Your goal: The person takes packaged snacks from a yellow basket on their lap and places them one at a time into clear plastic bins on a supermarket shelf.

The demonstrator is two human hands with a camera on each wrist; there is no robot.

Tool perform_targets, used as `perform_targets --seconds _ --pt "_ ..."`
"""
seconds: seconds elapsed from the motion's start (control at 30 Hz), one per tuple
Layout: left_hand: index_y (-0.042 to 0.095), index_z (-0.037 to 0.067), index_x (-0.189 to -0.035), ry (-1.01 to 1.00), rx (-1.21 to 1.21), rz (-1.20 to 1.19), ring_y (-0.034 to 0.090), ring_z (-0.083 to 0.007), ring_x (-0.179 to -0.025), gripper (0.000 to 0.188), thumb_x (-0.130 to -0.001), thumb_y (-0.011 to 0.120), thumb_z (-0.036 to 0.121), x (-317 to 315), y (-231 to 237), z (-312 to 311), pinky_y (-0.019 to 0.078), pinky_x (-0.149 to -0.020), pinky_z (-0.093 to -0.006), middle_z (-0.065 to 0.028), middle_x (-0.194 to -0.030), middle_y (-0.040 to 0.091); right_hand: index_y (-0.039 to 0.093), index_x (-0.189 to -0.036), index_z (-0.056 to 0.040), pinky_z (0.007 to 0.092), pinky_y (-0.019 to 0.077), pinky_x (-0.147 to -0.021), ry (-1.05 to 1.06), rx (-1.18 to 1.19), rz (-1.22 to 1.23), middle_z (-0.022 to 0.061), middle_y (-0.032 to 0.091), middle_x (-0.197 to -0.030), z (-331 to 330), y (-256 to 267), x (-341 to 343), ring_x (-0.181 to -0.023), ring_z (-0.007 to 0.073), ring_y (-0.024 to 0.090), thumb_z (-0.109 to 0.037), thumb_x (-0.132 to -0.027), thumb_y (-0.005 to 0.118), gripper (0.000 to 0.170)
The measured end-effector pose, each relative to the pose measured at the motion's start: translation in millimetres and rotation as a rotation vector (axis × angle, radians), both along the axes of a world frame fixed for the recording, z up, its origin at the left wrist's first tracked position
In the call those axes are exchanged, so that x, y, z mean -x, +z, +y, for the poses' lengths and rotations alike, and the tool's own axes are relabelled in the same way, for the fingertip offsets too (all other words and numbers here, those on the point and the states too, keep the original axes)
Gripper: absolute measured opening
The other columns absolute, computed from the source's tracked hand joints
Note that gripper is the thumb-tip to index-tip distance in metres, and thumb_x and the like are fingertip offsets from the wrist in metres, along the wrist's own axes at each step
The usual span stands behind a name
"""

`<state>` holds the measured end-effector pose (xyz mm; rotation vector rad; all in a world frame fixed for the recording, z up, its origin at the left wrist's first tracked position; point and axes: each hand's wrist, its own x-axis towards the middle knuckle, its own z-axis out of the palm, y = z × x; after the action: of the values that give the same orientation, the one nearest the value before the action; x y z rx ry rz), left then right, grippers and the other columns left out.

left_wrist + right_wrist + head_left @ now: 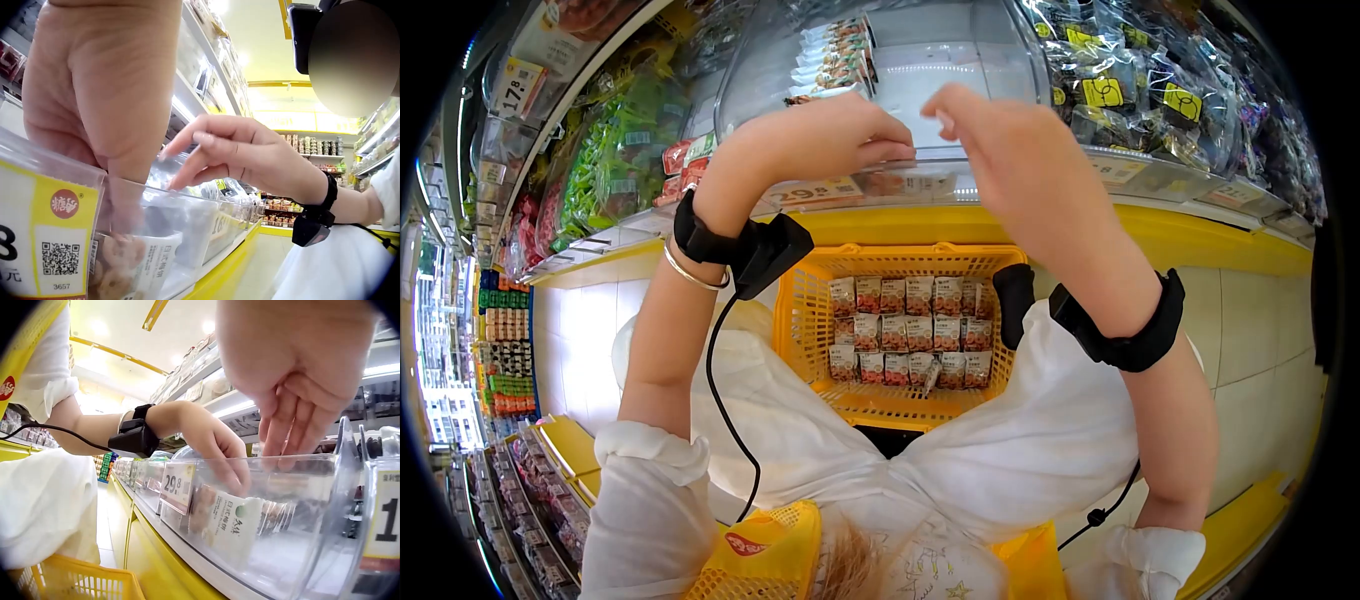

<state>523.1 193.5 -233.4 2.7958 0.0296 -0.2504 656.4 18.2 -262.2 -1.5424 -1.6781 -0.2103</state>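
My left hand (825, 135) reaches over the front wall of a clear bin (294, 550). Its fingers point down inside, at the top edge of a cookie packet (228, 528) standing against that wall; the right wrist view shows the left hand (209, 434) there, with no clear grip. My right hand (1010, 140) hovers over the bin's right part, fingers loosely bent and holding nothing; in the left wrist view the right hand (244, 150) has its thumb and fingers apart. Further back in the bin lies a row of similar packets (835, 60).
A yellow basket (795, 330) with rows of small packets (918, 330) stands on the floor between the knees. Green packets (615, 160) fill the left side, dark bagged goods (1140, 90) the right. A price tag (177, 486) hangs on the bin's front.
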Motion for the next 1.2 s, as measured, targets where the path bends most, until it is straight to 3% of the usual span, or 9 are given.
perform_targets --seconds 0.33,0.5,0.6,0.7,0.87,1.0,1.07,1.1,1.2 --pt "0.066 -0.005 -0.093 0.208 0.062 0.110 0.061 -0.0368 -0.078 0.042 -0.100 0.047 0.032 7.0 -2.5 -4.0 0.0492 -0.075 -0.0394 -0.0195 -0.084 0.067 0.065 -0.088 -0.0008 0.0431 0.0535 -0.065 -0.009 0.311 -0.158 0.0205 0.064 -0.077 2.6 -10.0 6.0 -0.073 0.0368 0.065 -0.006 -0.084 0.054 0.013" --pt "0.067 0.000 -0.086 0.118 -0.257 -0.719 0.063 -0.0322 -0.078 0.030 -0.095 0.054 0.025 22.4 -6.7 -30.4 0.0497 -0.073 -0.0412 -0.0145 -0.089 0.068 0.065 -0.086 0.0003 0.0457 0.0497 -0.066 0.028 0.307 -0.058 0.0217 0.062 -0.077 7.9 -11.3 4.5 -0.073 0.0398 0.061 -0.011 -0.088 0.055 0.016" --pt "0.060 0.004 -0.079 -0.019 -0.039 -1.187 0.058 -0.0251 -0.065 0.006 -0.083 0.059 0.010 49.8 -43.3 -58.9 0.0461 -0.056 -0.0365 -0.0092 -0.072 0.061 0.064 -0.090 -0.0002 0.0477 0.0461 -0.067 0.079 0.259 -0.057 0.0220 0.061 -0.078 11.6 -19.7 -0.1 -0.075 0.0419 0.058 -0.016 -0.093 0.054 0.019" --pt "0.055 0.009 -0.080 -0.221 0.050 -0.894 0.054 -0.0221 -0.065 0.009 -0.076 0.063 0.009 64.3 -103.6 -113.3 0.0449 -0.054 -0.0335 -0.0024 -0.074 0.052 0.064 -0.092 -0.0023 0.0471 0.0461 -0.067 0.064 0.235 -0.157 0.0202 0.062 -0.079 10.1 -20.0 4.3 -0.077 0.0407 0.058 -0.019 -0.095 0.053 0.020" --pt "0.058 0.000 -0.103 0.175 0.151 0.081 0.063 -0.0300 -0.079 0.028 -0.090 0.062 0.025 111.1 -339.3 -161.8 0.0520 -0.064 -0.0422 -0.0148 -0.086 0.062 0.062 -0.093 -0.0058 0.0457 0.0469 -0.066 0.034 0.224 -0.226 0.0158 0.063 -0.080 9.6 -22.8 10.4 -0.079 0.0370 0.060 -0.026 -0.097 0.050 0.024" --pt "0.054 -0.006 -0.117 0.325 0.401 0.561 0.063 -0.0271 -0.076 0.054 -0.089 0.062 0.038 111.1 -411.1 -184.0 0.0518 -0.063 -0.0425 -0.0173 -0.084 0.063 0.063 -0.092 -0.0082 0.0451 0.0471 -0.067 0.031 0.197 -0.255 0.0142 0.063 -0.078 10.2 -20.1 11.4 -0.078 0.0351 0.060 -0.029 -0.098 0.048 0.026" --pt "0.061 -0.013 -0.107 0.447 0.557 0.837 0.062 -0.0269 -0.064 0.063 -0.088 0.061 0.047 100.3 -415.0 -192.0 0.0514 -0.058 -0.0424 -0.0192 -0.073 0.064 0.063 -0.093 -0.0082 0.0449 0.0468 -0.067 0.025 0.188 -0.254 0.0145 0.062 -0.077 13.2 -25.1 12.3 -0.078 0.0351 0.060 -0.029 -0.098 0.048 0.026" --pt "0.067 -0.007 -0.073 0.545 0.547 0.478 0.055 -0.0238 -0.050 0.054 -0.089 0.061 0.044 117.7 -446.9 -208.9 0.0483 -0.051 -0.0408 -0.0162 -0.057 0.058 0.062 -0.082 -0.0071 0.0440 0.0479 -0.062 0.017 0.118 -0.257 0.0145 0.062 -0.070 15.5 -30.8 12.9 -0.070 0.0339 0.061 -0.028 -0.096 0.050 0.028" --pt "0.063 -0.003 -0.057 0.429 0.464 0.620 0.050 -0.0235 -0.045 0.052 -0.086 0.065 0.040 109.8 -472.9 -200.1 0.0453 -0.048 -0.0403 -0.0144 -0.051 0.054 0.062 -0.071 -0.0057 0.0434 0.0489 -0.056 -0.005 0.065 -0.245 0.0144 0.061 -0.063 19.5 -28.7 11.4 -0.062 0.0328 0.062 -0.028 -0.095 0.052 0.034"
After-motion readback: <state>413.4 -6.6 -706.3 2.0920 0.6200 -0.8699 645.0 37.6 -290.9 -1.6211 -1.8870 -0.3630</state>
